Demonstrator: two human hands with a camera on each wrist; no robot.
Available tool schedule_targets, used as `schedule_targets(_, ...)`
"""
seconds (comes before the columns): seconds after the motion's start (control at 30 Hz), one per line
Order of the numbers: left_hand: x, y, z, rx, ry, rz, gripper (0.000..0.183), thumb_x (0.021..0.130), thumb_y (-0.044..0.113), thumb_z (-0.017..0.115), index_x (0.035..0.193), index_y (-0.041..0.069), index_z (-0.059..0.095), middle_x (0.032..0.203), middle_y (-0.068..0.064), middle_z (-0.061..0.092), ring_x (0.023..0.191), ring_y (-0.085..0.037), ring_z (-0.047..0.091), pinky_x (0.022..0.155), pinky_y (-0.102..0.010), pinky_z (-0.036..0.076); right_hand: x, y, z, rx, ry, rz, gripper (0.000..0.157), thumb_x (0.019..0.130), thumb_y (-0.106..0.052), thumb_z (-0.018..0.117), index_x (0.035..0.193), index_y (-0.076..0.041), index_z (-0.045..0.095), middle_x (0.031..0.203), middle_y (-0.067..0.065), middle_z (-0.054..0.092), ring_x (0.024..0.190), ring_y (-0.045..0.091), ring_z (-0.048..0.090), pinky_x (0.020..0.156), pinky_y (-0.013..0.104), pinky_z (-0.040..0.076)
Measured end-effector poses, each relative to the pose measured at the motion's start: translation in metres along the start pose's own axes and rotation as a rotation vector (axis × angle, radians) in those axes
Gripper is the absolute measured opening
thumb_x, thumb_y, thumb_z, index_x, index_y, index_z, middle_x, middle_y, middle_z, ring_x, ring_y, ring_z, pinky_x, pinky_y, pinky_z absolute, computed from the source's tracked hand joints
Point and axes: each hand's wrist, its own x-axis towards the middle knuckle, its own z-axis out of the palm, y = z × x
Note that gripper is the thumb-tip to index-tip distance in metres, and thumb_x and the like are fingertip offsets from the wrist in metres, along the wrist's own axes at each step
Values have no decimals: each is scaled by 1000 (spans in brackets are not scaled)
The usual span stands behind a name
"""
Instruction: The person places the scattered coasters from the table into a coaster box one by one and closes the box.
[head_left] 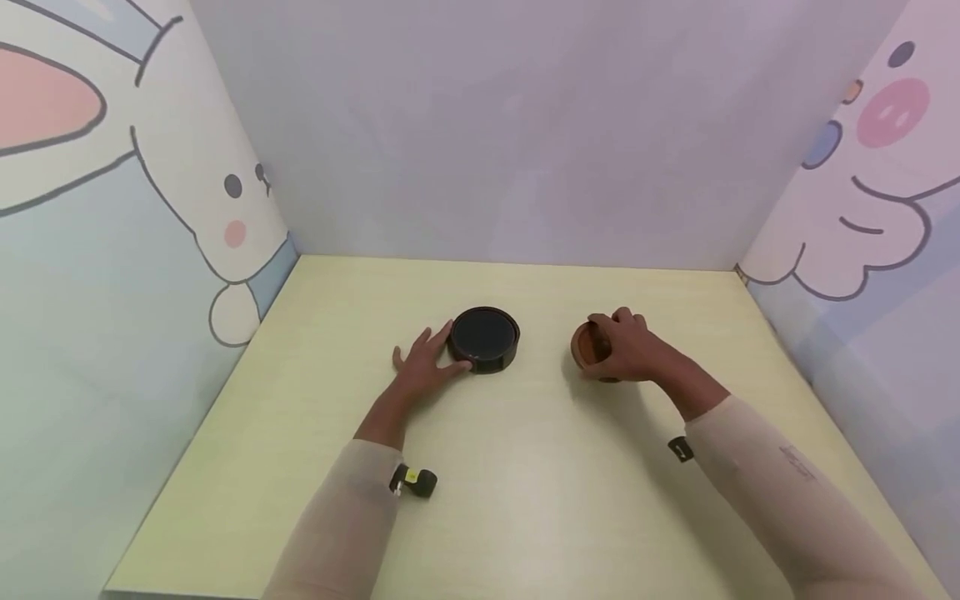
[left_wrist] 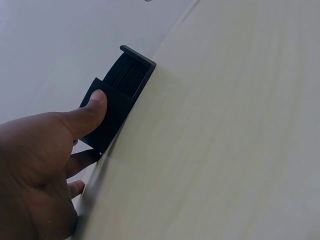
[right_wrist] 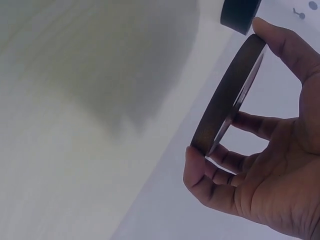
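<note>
A round black coaster holder stands on the table, with stacked thin dark layers showing through a gap in its side wall. My left hand grips its left side, thumb on the near wall and the index finger toward the back. To the right, my right hand holds a round brown coaster by its rim, tilted and raised off the table. In the right wrist view the thumb and a finger pinch opposite edges of this thin coaster.
The pale yellow table meets a plain back wall and side walls with cartoon animals. A small black strap device sits at the left wrist, and another at the right.
</note>
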Motion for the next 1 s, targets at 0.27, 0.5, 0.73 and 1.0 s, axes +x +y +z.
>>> schedule_targets(0.27,1,2,-1,7,-4,-5,92,85,71,59,158,40,14,164,1,30,156,-27,14,114,-73,-6,23,-22,-1,84,18,17,104,73,-62,78,154,-19,29,135,20,35,124,39,33,83,51,51)
schedule_targets(0.5,1,2,1,12,-10,5,91,86,72,57,158,41,12,164,2,30,156,-27,13,115,-72,-5,43,-42,7,89,33,4,104,74,-63,75,156,-20,27,137,20,33,124,39,32,85,51,51)
schedule_targets(0.73,-1,2,0,6,4,8,89,85,73,56,158,42,13,163,2,32,156,-26,14,115,-72,-6,61,-60,12,75,18,-21,100,76,-61,74,155,-20,28,133,19,34,120,37,32,84,48,50)
schedule_targets(1.0,-2,1,-2,2,-4,-5,89,85,74,55,158,42,14,163,2,32,156,-26,14,114,-72,-6,83,-84,19,53,-4,-31,102,74,-67,72,154,-19,31,135,18,36,120,34,34,89,49,49)
